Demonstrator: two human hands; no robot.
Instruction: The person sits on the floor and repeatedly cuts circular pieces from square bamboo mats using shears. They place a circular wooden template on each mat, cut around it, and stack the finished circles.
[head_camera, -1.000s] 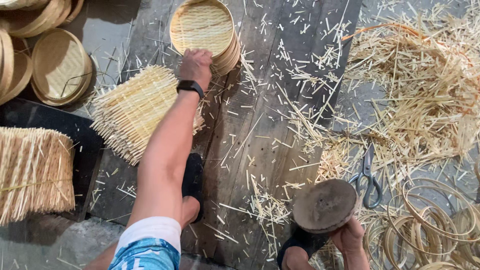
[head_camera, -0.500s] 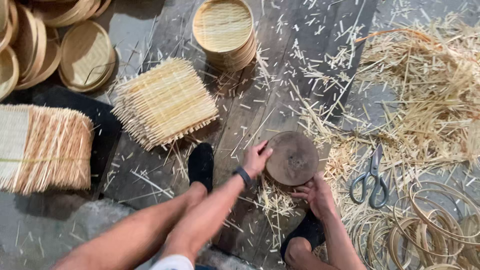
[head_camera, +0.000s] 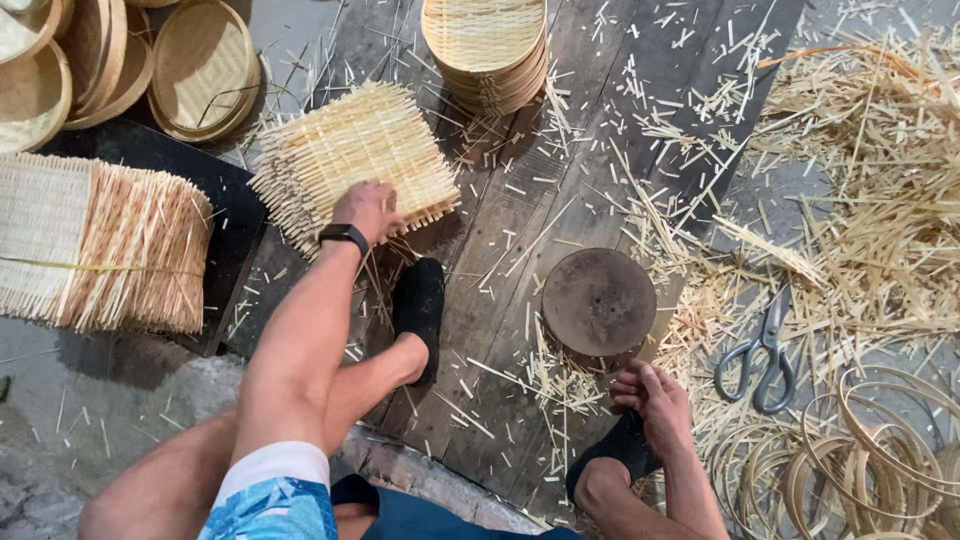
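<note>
Woven bamboo mats (head_camera: 350, 155), stacked square with fringed, untrimmed edges, are lying on the dark wooden boards (head_camera: 560, 150) ahead of the person's left knee. The left hand (head_camera: 368, 210) is pressing down on the near edge of the top mat, fingers curled over the fringe; whether it is gripping the mat or only resting on it cannot be told. The right hand (head_camera: 650, 395) is resting loosely near the right foot, holding nothing, just beside a round dark block (head_camera: 598, 300).

Handling judgement: each mat is looking light, thin and springy, flexing rather than staying flat. The loose strip ends are appearing brittle and likely to snag or shed splinters, so a hold on the woven body, just inside the fringe, is appearing safer than a pinch at the tips.

Scissors (head_camera: 765, 350) are lying to the right among bamboo offcuts. Finished round trays (head_camera: 485, 40) are standing stacked beyond the mats, and bamboo hoops (head_camera: 860, 460) are lying at lower right.
</note>
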